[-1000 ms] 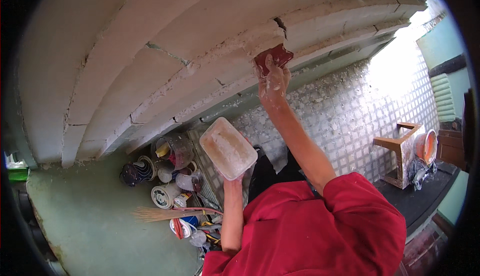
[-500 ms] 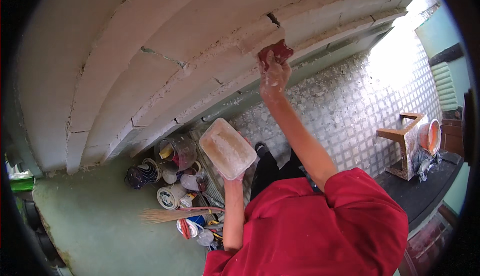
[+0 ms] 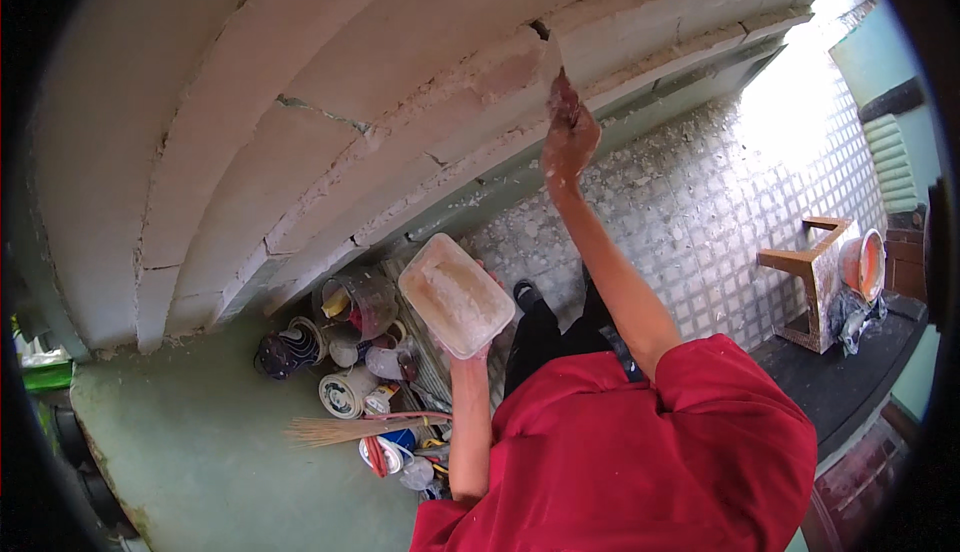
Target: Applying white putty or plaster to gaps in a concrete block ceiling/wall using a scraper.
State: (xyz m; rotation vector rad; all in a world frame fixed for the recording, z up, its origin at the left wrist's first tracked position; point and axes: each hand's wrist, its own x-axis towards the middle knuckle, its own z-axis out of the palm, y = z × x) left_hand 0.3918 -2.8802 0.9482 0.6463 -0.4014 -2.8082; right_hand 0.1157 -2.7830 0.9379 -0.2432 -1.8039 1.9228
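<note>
My right hand is raised at the block wall, its fingers closed round a red scraper. The scraper is seen nearly edge-on and its tip is close to a wall ledge; whether it touches I cannot tell. Beside it is a smooth, damp-looking pinkish patch, below a dark gap between blocks. Lower down, my left hand holds a white rectangular plastic tub from underneath at its near end. Whitish paste coats the inside. Most of the left fingers are hidden under the tub.
The pale block wall rises in stepped ledges with cracked joints. Buckets and a straw broom crowd the floor at left. At right, a wooden stool and an orange-lined bucket stand on a dark surface. White spatter covers the tiled floor.
My right hand has moved slightly right and down, turning the scraper from flat against the wall to edge-on. The patch it covered now shows. My left hand and the tub stay nearly still.
</note>
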